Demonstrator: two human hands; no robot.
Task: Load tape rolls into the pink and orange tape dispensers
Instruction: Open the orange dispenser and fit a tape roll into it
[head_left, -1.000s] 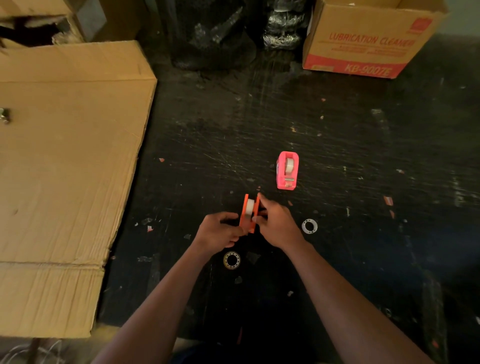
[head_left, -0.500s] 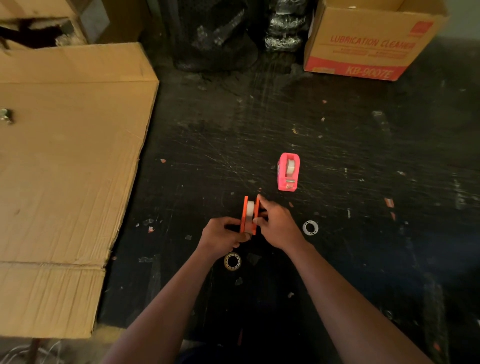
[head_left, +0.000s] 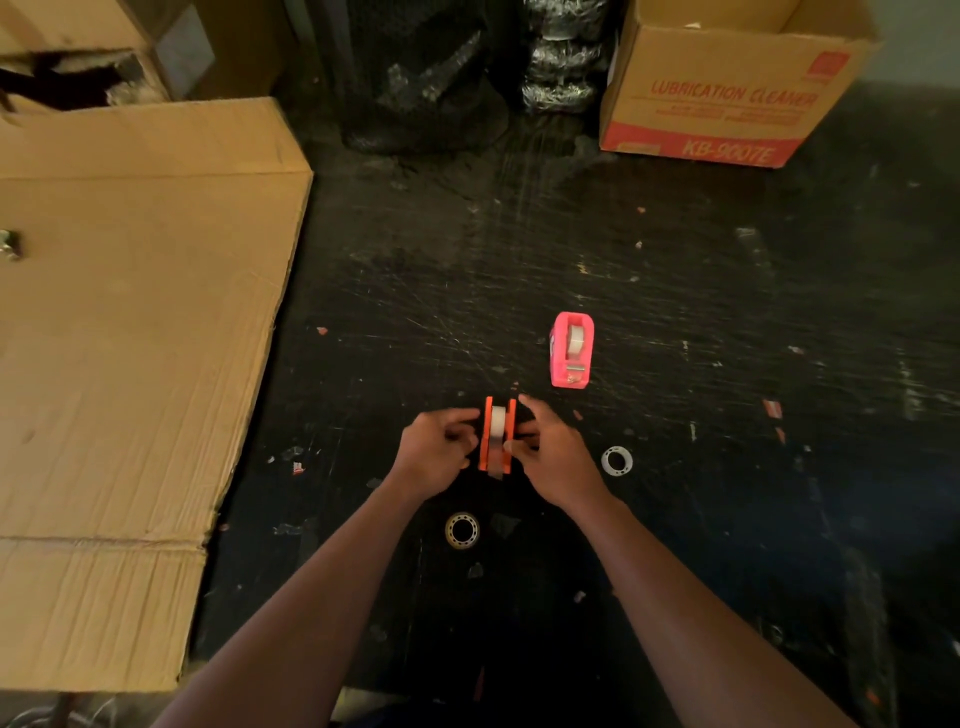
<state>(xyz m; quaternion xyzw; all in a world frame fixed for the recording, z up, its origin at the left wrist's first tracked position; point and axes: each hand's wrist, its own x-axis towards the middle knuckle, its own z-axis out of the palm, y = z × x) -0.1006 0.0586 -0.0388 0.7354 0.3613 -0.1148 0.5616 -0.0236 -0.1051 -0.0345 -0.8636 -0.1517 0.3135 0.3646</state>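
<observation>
The orange tape dispenser is held between both hands over the black table, with a clear tape roll seated inside it. My left hand grips its left side. My right hand holds its right side, thumb and finger pinching at the front end where a tape strip hangs down. The pink tape dispenser stands on the table beyond, with a tape roll inside it. A white ring-shaped core lies right of my right hand. A yellowish ring lies near my left wrist.
A large flat cardboard sheet covers the table's left side. An open carton marked LUBRICATION CLEANER stands at the back right. Black wrapped bundles stand at the back centre. Small scraps dot the scratched black table.
The orange dispenser has turned upright and straight between my hands. My left hand has shifted up along its side; my right fingers now pinch the front end.
</observation>
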